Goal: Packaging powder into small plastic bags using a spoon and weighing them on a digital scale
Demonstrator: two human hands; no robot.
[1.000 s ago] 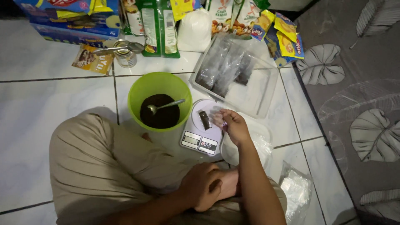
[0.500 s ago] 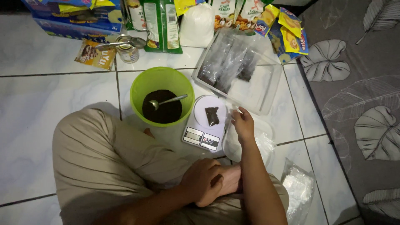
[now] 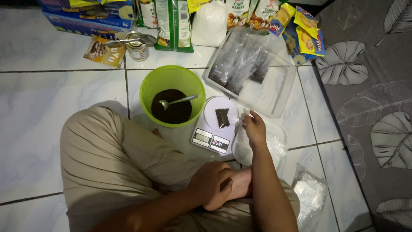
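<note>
**A small dark packet sits on the scale, with the right hand just beside it**

A white tiled floor (image 3: 51, 107) fills most of the view, with a grey leaf-patterned mat (image 3: 369, 107) along its right side. The person sits cross-legged on the tiles in beige trousers (image 3: 111, 163). Along the top edge stands a row of grocery packets and a white bag (image 3: 210, 21), with a blue box (image 3: 86, 19) at the left end.

A clear plastic tray (image 3: 274, 92) lies to the right of centre and holds several small filled bags with dark contents. Left of it stands a bright green bowl (image 3: 146, 92) with a dark powder in the bottom and a metal spoon (image 3: 178, 102) resting in it, handle pointing right. Just beside the bowl is a small white kitchen scale (image 3: 210, 139), and a small packet of dark powder (image 3: 222, 117) lies on its round platform.

The right hand (image 3: 255, 129) hovers just right of the scale, fingers loosely curled and slightly apart, holding nothing, close to the packet but not touching it. Under it lies a heap of clear empty bags (image 3: 274, 148). The left hand (image 3: 212, 187) rests on the person's foot, fingers curved around it. An opened tin can (image 3: 137, 47) stands near the top left.
</note>
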